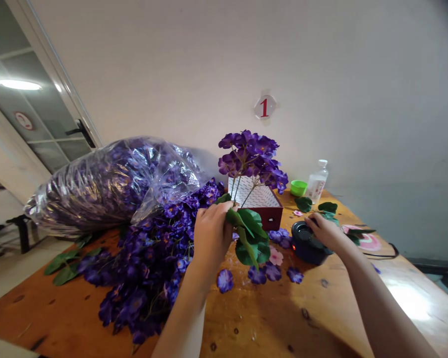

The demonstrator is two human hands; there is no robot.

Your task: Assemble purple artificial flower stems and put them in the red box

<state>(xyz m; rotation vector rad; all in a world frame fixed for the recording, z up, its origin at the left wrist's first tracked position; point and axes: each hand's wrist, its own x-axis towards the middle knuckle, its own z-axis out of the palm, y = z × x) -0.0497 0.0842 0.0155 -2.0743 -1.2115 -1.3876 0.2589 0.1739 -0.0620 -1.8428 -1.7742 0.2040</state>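
My left hand (214,231) is closed around the stems of an artificial flower spray, held upright above the table. Purple blossoms (252,154) fan out at its top, and green leaves (252,236) hang beside my fingers. At the rim of a small dark pot (308,243) with a glowing red light, the fingers of my right hand (325,232) are pinched together. A sprig of green leaves (327,207) spreads just above those fingers and appears gripped by them; its stem is mostly hidden. Loose purple petals (225,281) and a pink one (276,255) lie between my hands.
Purple flowers (142,263) are heaped on the left of the wooden table (269,318), before a stuffed clear plastic bag (108,179). Behind my hands are an open red box (274,219), a green bowl (298,188) and a clear bottle (317,183). A black cable (390,252) lies right.
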